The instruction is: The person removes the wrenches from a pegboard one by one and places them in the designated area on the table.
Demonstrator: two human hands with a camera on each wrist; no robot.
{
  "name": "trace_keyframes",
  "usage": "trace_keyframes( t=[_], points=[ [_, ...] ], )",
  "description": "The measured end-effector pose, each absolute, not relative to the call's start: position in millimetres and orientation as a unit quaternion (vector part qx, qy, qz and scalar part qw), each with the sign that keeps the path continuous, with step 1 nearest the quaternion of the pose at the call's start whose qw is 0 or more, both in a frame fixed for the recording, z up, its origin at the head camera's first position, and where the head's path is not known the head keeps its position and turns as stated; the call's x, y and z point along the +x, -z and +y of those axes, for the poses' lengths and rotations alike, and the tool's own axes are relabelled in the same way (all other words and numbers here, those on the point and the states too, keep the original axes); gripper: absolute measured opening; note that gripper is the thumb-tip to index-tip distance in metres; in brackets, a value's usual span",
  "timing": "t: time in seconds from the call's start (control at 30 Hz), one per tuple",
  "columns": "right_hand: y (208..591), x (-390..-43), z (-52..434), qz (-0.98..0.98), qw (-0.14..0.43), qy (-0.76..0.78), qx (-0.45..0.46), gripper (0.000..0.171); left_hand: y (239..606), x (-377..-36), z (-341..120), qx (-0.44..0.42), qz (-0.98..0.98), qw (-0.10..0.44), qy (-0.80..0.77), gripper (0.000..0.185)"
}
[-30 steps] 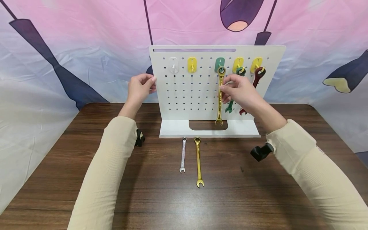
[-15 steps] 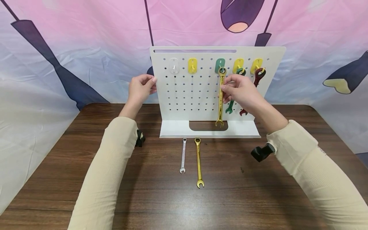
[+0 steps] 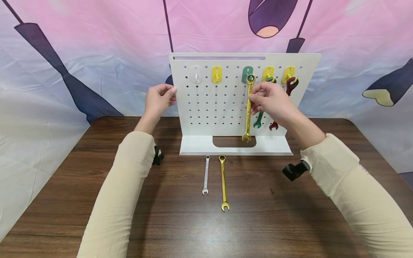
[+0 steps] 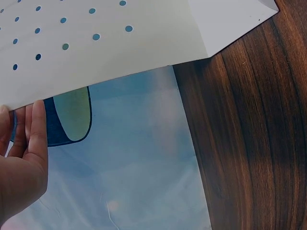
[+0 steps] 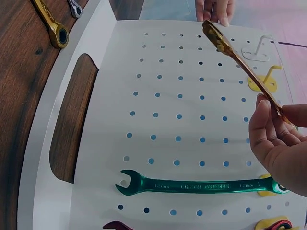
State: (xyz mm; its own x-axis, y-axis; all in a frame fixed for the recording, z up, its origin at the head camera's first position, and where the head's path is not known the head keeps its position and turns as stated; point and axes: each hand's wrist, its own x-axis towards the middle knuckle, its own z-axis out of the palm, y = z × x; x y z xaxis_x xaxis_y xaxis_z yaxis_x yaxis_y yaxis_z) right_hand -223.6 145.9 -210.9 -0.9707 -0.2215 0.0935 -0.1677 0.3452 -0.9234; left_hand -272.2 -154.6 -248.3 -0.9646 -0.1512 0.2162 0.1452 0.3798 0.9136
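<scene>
A white pegboard (image 3: 206,104) stands upright on the table, and my left hand (image 3: 158,98) pinches its left edge between thumb and fingers. My right hand (image 3: 272,102) pinches a gold combination wrench (image 3: 248,114) by its upper shank, ring end up and open end down. The ring overlaps the green hook (image 3: 247,70) in the head view. In the right wrist view the gold wrench (image 5: 249,72) slants out in front of the board. A green wrench (image 3: 258,120), partly hidden by my right hand, and a dark red wrench (image 3: 292,84) hang from yellow hooks to the right.
A small silver wrench (image 3: 205,175) and another gold wrench (image 3: 223,182) lie on the brown wooden table (image 3: 180,222) before the board's base. A clear hook (image 3: 195,74) and a yellow hook (image 3: 216,74) bear nothing. A patterned cloth (image 3: 113,82) hangs behind.
The ring end of the held gold wrench has shifted slightly up and right relative to the green hook. My left hand keeps its hold on the pegboard's edge.
</scene>
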Motion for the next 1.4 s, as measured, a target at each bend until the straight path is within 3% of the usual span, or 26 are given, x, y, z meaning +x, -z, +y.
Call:
trace_keyframes(
  t=[1.07, 1.4],
  points=[
    [220, -213, 149, 0.819, 0.06, 0.556, -0.133, 0.011, 250, -273, -155, -0.001, -0.822, 0.133, 0.554, 0.029],
    [242, -207, 151, 0.802, 0.107, 0.573, -0.132, 0.011, 250, -273, -155, 0.001, -0.823, 0.131, 0.553, 0.029]
  ],
)
